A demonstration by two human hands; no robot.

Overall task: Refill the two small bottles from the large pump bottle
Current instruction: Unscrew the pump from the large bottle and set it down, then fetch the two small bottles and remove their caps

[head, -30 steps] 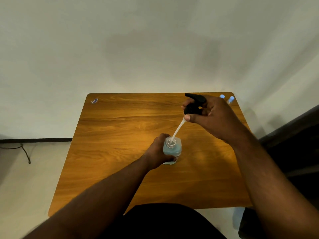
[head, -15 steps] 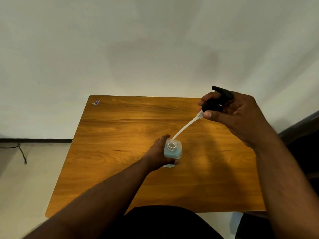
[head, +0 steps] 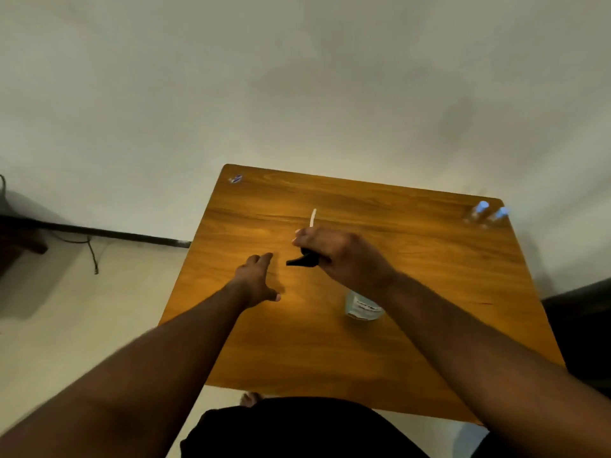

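My right hand (head: 340, 256) is closed around the black pump head (head: 302, 260), low over the middle of the wooden table (head: 429, 292). Its white dip tube (head: 312, 218) sticks out past my fingers, pointing away from me. The large bottle (head: 362, 307), clear with pale blue liquid and no pump in it, stands on the table partly hidden under my right wrist. My left hand (head: 256, 279) hovers to the left of the pump head, fingers spread, holding nothing. Two small bottles (head: 489, 213) with blue caps stand blurred at the far right corner.
A small blue-and-white scrap (head: 235, 179) lies at the table's far left corner. A plain wall rises behind the table. On the floor to the left runs a dark cable (head: 91, 249). A dark seat edge (head: 578, 325) sits at the right.
My right hand pulled the pump's tube clear of the large bottle and swung it left and down over the table. My left hand let go of the bottle and moved left. The view shifted.
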